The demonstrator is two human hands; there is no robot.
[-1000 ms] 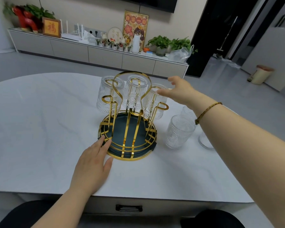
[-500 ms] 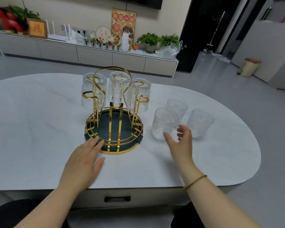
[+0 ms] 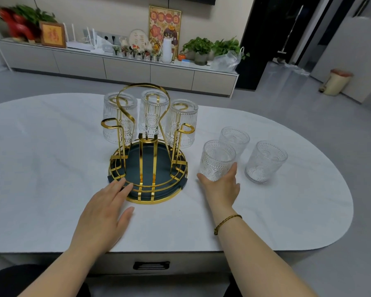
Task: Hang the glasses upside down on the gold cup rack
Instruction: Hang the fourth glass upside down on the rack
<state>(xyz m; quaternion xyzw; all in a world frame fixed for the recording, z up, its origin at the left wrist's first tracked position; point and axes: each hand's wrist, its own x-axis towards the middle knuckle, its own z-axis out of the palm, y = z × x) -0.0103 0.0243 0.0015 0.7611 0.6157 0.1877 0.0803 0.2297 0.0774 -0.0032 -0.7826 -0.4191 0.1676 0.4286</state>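
Note:
The gold cup rack (image 3: 154, 202) with a dark green tray base stands mid-table. Three ribbed glasses hang upside down on its far pegs: left (image 3: 116, 116), middle (image 3: 151, 116), right (image 3: 183, 123). The near pegs are bare. To the rack's right, three glasses stand upright: a near one (image 3: 216, 159), one behind it (image 3: 235, 138), one further right (image 3: 265, 160). My right hand (image 3: 221, 189) cups the base of the near glass, thumb on its left and fingers on its right; the glass rests on the table. My left hand (image 3: 103, 215) lies flat, fingertips on the rack's front rim.
The white oval table (image 3: 51, 168) curves away at the right, with its front edge and a drawer handle (image 3: 151, 265) just below my arms. A long sideboard (image 3: 126, 69) with plants and ornaments stands against the far wall.
My right hand came back from the right hung glass, dropped to the table, then moved forward onto the near upright glass. My left hand stayed at the rack's rim.

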